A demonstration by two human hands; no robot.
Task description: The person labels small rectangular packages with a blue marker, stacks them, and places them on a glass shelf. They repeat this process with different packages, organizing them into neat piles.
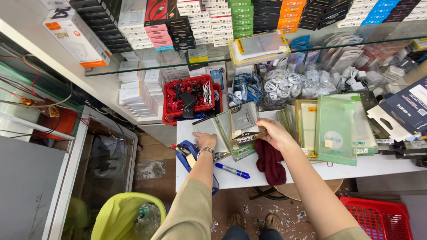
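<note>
My right hand [275,134] grips a flat clear package [243,119] with a grey insert, holding it over a stack of similar flat packages [240,149] on the white table [347,169]. My left hand [205,140], with a metal watch on the wrist, rests on another flat package [208,127] at the left of that stack. A dark red cloth [270,162] lies under my right wrist and hangs over the table's front edge. A blue marker pen [232,170] lies on the table between my forearms.
Green translucent packages [336,131] stand to the right. A red basket of cables [189,98] sits behind the stack. A glass shelf [249,58] carries stacked boxes above. Below are a yellow-green bin [122,218] at the left and a red crate [378,218] at the right.
</note>
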